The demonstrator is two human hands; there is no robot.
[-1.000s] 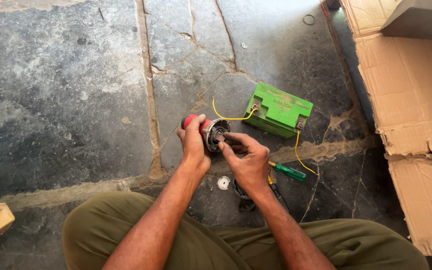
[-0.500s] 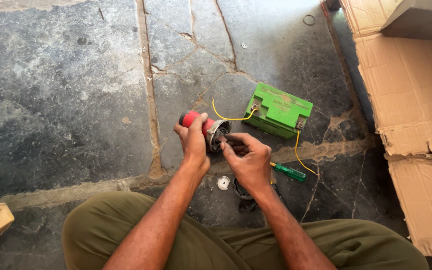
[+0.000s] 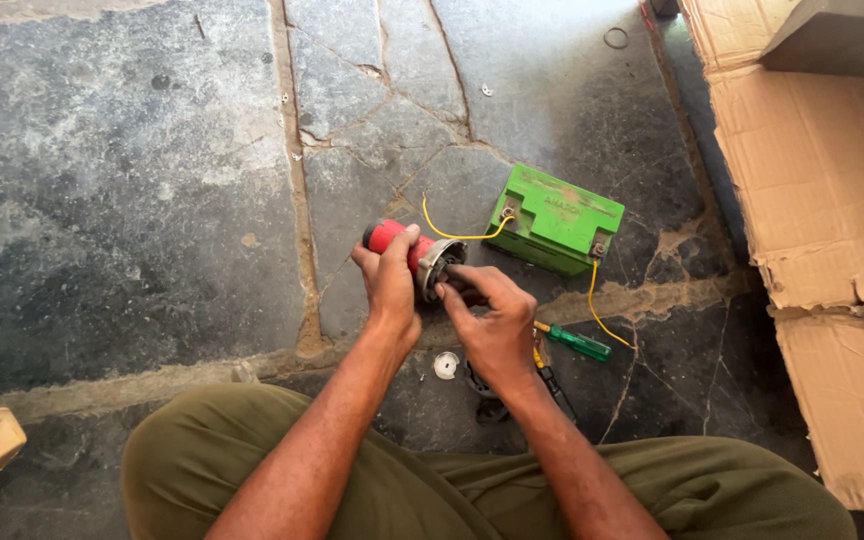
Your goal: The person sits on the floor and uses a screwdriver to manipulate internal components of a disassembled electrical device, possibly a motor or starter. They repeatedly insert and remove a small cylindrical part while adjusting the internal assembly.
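Red motor [image 3: 388, 237] is sitting just left of the green battery [image 3: 556, 220], and the left hand [image 3: 389, 285] is wrapping tight around its body. Right hand [image 3: 487, 320] is pinching at the metal end [image 3: 439, 264]. Yellow wires [image 3: 457, 235] are trailing off the battery; a green-handled screwdriver [image 3: 578, 343] is lying just below it.

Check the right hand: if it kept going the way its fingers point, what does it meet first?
The right hand points up-left, fingertips at the metal end of the red motor held by the left hand. It would meet that metal face first, if not touching already; contact is unclear.
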